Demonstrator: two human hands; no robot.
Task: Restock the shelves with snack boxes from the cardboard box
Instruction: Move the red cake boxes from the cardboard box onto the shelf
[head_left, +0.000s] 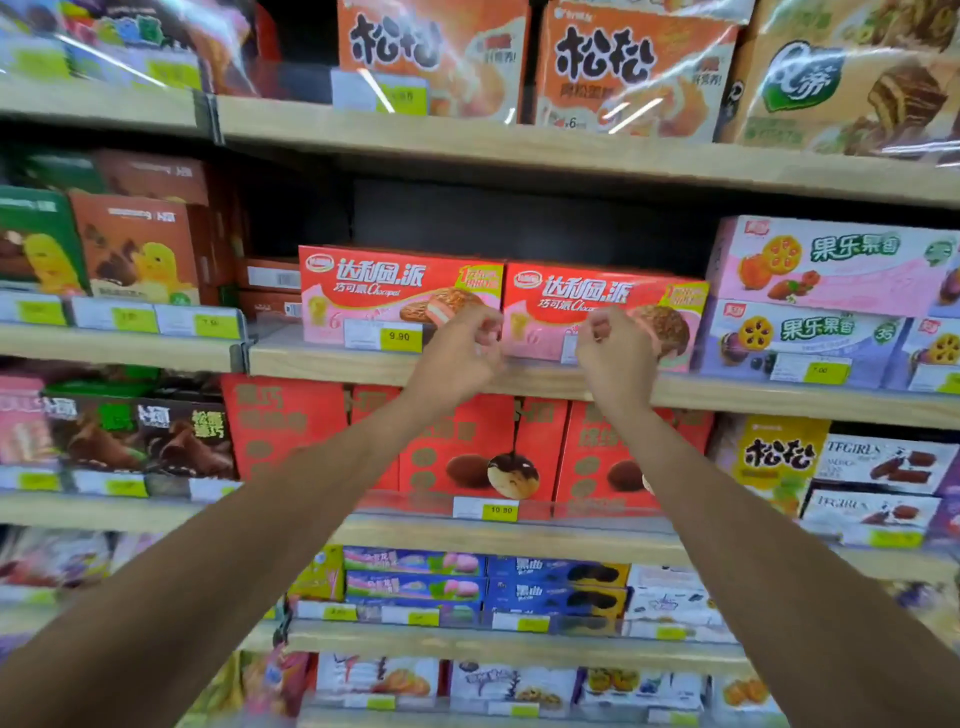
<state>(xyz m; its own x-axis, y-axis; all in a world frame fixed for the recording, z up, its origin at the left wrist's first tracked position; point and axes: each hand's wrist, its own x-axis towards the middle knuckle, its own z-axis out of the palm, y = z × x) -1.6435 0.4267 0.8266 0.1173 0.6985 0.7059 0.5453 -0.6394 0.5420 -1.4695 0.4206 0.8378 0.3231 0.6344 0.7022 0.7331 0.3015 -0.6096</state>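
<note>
Head view: two red snack boxes (400, 291) sit side by side on the middle shelf (322, 361). Left hand (457, 353) and right hand (615, 353) are just in front, fingers curled, holding nothing. Pink boxes (831, 265) right, brown boxes (135, 244) left.

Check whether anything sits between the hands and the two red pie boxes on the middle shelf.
Nothing visible does. The left hand and right hand hover directly before the left red pie box and right red pie box; only the clear price-tag rail crosses the boxes' lower fronts.
</note>
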